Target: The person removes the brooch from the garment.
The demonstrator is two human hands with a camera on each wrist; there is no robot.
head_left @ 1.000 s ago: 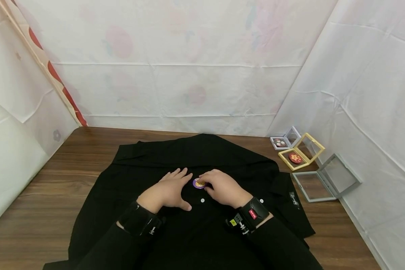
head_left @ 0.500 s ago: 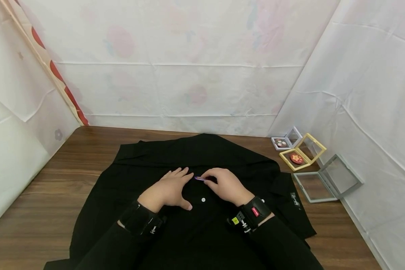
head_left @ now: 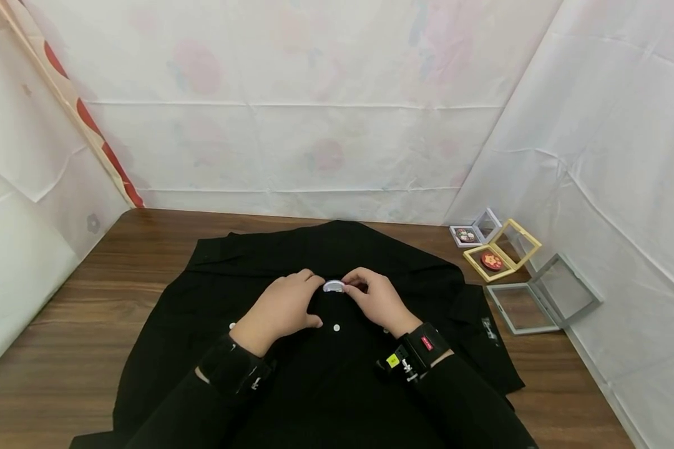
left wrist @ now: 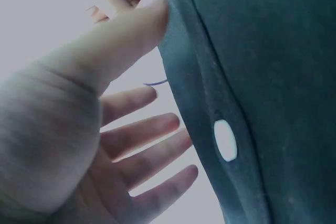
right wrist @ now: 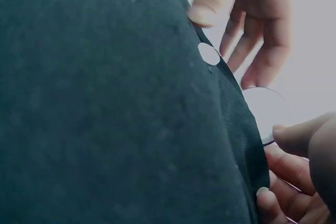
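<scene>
A black button-up shirt (head_left: 337, 249) lies spread out on the table. My right hand (head_left: 379, 300) pinches the edge of a round pin badge (head_left: 334, 286) between thumb and fingers. The badge is tipped up, with its pale back showing. In the right wrist view the badge (right wrist: 266, 109) stands by the shirt's edge, its lower rim at the thumb. My left hand (head_left: 283, 307) rests on the shirt with fingers extended, fingertips right at the badge's left rim. A white shirt button (head_left: 336, 327) sits between the two hands.
At the right stand three open framed cases: a small lilac case (head_left: 465, 236), a yellow case (head_left: 490, 263) holding a red badge, and a grey case (head_left: 522, 308). White curtains (head_left: 292, 149) enclose the wooden table (head_left: 146, 249) at the back and sides.
My right hand has lifted and tilted the badge from lying face up to showing its back. Both hands have shifted slightly away from me, and my left fingers have drawn in at the badge.
</scene>
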